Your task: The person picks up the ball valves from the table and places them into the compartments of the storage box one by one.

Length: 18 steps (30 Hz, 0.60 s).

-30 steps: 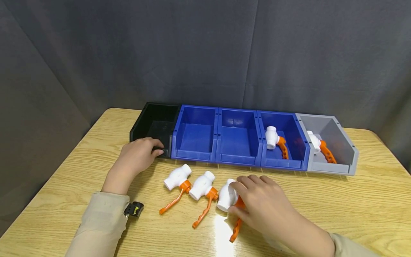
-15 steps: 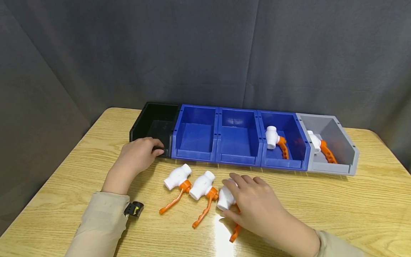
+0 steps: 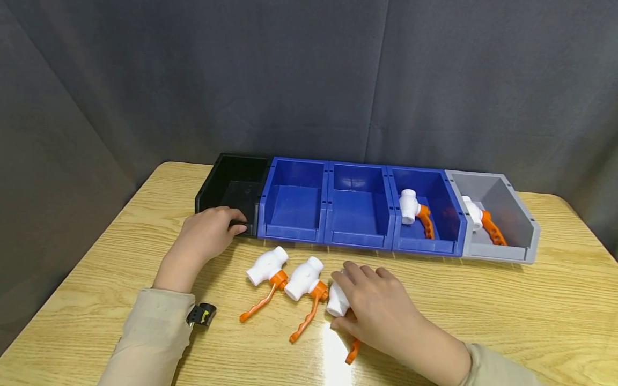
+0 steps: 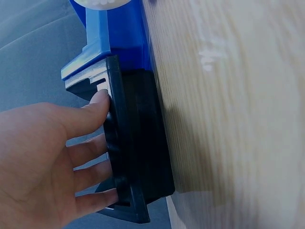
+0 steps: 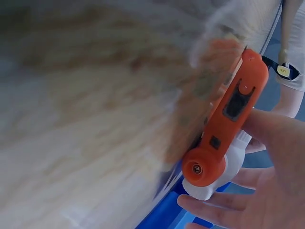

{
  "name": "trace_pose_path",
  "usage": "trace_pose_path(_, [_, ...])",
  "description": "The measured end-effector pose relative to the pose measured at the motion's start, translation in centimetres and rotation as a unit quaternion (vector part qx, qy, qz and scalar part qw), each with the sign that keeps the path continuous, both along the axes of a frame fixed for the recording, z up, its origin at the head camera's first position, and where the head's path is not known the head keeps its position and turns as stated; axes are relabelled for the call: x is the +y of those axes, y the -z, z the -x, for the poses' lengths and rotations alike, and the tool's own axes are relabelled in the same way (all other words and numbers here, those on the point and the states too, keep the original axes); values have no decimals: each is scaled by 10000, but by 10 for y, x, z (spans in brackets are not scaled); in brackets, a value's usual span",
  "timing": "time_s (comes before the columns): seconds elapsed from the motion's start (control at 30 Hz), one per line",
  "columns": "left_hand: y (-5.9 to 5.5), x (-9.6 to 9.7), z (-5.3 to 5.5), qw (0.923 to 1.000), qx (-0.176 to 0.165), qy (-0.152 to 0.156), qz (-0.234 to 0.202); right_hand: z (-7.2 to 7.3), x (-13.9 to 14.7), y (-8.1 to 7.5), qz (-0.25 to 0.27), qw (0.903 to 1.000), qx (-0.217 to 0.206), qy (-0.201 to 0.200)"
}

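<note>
My left hand (image 3: 207, 233) holds the low front lip of the black bin (image 3: 236, 182). In the left wrist view its thumb lies at the rim's corner and the other fingers reach over the edge. My right hand (image 3: 379, 308) grips the rightmost of three white ball valves on the table, this valve (image 3: 337, 303) lying with its orange lever (image 5: 233, 109) partly under the palm. In the right wrist view thumb and fingers span the white body. Left of it lie a middle ball valve (image 3: 304, 279) and a left ball valve (image 3: 267, 266), levers toward me.
Three blue bins (image 3: 354, 241) stand in a row right of the black one, then a grey bin (image 3: 523, 214). One valve (image 3: 408, 206) lies in the right blue bin, another (image 3: 490, 228) in the grey one. A dark curtain (image 3: 309, 80) hangs behind the table.
My right hand has moved left and closed in over the rightmost ball valve, covering more of it. My left hand has stayed on the black bin.
</note>
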<state>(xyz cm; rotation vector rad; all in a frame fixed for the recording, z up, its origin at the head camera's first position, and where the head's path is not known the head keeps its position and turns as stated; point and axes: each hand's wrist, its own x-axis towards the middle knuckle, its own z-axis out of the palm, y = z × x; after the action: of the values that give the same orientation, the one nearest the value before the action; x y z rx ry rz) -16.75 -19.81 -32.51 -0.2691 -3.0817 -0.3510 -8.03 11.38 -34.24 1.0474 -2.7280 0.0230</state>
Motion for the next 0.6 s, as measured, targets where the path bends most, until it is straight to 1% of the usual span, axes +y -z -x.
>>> trace_pose_path(0.3, [-1, 0, 0, 10000, -28, 6, -27, 0, -1, 0, 32, 9998, 164, -136])
trace_pose_path(0.6, [0, 0, 0, 10000, -29, 3, -26, 1, -4, -2, 86, 9999, 47, -130])
